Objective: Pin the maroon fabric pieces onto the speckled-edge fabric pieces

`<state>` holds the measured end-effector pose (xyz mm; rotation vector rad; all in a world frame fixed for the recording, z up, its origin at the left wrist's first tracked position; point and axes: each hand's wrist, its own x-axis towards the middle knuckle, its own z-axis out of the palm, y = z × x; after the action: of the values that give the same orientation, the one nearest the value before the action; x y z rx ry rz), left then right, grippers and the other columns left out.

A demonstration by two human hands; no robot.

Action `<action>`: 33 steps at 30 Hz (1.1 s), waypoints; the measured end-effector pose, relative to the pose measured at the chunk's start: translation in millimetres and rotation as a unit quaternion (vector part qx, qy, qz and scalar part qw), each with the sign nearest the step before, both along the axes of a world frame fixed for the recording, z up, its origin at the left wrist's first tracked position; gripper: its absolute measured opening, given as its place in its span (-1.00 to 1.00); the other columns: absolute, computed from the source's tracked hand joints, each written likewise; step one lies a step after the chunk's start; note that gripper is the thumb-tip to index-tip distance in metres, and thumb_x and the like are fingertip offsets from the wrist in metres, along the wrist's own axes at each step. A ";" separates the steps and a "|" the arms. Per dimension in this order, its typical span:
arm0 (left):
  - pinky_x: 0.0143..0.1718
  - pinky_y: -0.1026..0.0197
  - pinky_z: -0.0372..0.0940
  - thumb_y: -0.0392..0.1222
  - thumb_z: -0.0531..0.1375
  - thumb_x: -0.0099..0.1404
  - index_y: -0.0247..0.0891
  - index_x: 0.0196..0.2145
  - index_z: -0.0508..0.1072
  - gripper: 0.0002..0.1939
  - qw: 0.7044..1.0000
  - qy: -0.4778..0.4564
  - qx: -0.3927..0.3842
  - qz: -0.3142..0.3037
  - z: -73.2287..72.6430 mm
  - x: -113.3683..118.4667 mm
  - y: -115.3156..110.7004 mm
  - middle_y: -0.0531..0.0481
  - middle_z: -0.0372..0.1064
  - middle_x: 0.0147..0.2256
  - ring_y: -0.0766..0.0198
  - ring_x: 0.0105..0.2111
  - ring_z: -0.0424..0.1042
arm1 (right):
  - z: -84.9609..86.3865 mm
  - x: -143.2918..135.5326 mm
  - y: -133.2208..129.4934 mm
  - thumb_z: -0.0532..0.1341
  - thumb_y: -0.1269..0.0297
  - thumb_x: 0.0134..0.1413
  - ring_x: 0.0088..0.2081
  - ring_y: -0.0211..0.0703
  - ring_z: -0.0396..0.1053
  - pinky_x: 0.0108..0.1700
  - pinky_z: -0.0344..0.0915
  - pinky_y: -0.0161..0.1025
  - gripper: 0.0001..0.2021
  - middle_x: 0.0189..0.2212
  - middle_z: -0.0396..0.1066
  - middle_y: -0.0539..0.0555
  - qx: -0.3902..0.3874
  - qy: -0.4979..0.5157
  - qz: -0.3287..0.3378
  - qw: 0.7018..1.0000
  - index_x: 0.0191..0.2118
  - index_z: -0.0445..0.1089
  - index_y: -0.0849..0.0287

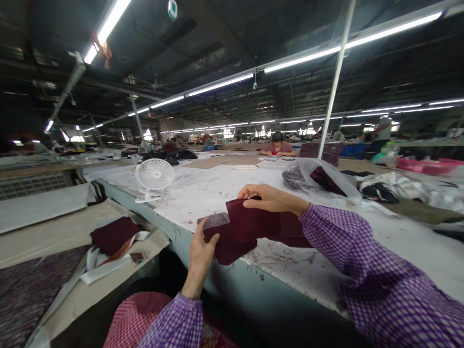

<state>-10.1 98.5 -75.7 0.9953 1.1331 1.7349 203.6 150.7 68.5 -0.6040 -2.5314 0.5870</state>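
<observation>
My left hand grips the left end of a dark maroon fabric piece that has a speckled grey strip along its upper left edge. With fingers pinched together, my right hand holds the top of a maroon fabric panel, which overlaps the first piece. Both pieces are held over the front edge of the white-covered table. More maroon fabric lies on the table beneath my right forearm.
A small white fan stands at the table's left edge. Behind my right hand is a clear plastic bag with dark fabric. A person leans over the far side. Maroon cloth and white strips lie on a lower surface at left.
</observation>
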 end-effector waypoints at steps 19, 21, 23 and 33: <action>-0.68 0.54 0.24 -0.56 0.16 0.06 -0.30 0.00 0.35 -0.48 0.961 -0.251 -0.036 -0.113 36.7 5.0 -6.0 0.10 0.40 -0.50 0.54 -0.70 0.32 | 13.8 -5.1 -19.2 0.20 0.26 0.10 -0.24 -0.28 0.37 -0.17 0.31 -0.26 -0.79 -0.24 0.41 0.07 -0.129 0.077 0.054 0.987 -0.16 0.32 0.25; -0.67 0.54 0.26 -0.54 0.19 0.06 -0.28 0.00 0.36 -0.47 0.963 -0.239 -0.008 -0.122 43.6 4.7 -9.0 0.07 0.44 -0.42 0.56 -0.68 0.33 | 14.7 -5.0 -20.0 0.20 0.26 0.10 -0.25 -0.29 0.36 -0.18 0.31 -0.27 -0.78 -0.25 0.41 0.07 -0.130 0.086 0.061 0.986 -0.16 0.32 0.25; -0.67 0.52 0.27 -0.49 0.22 0.06 -0.26 0.03 0.34 -0.45 0.967 -0.208 0.005 -0.148 45.9 6.6 -10.5 0.01 0.46 -0.33 0.50 -0.61 0.39 | 16.4 -4.1 -20.3 0.22 0.24 0.09 -0.25 -0.30 0.36 -0.17 0.31 -0.29 -0.77 -0.25 0.41 0.06 -0.134 0.104 0.069 0.983 -0.16 0.33 0.25; -0.84 0.36 0.10 -0.41 0.20 0.09 -0.40 0.17 0.11 -0.31 0.980 0.076 -0.089 -0.163 10.0 16.8 8.0 0.17 0.29 -0.64 0.40 -0.84 0.19 | -12.6 11.9 16.6 0.30 0.08 -0.02 -0.43 -0.36 0.27 -0.43 0.22 -0.42 -0.68 -0.42 0.32 0.00 -0.349 0.135 0.046 0.926 -0.33 0.31 0.26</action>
<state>6.7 106.5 -65.7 1.1463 1.1260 1.2931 215.5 167.3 55.9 -0.5824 -2.0577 1.5227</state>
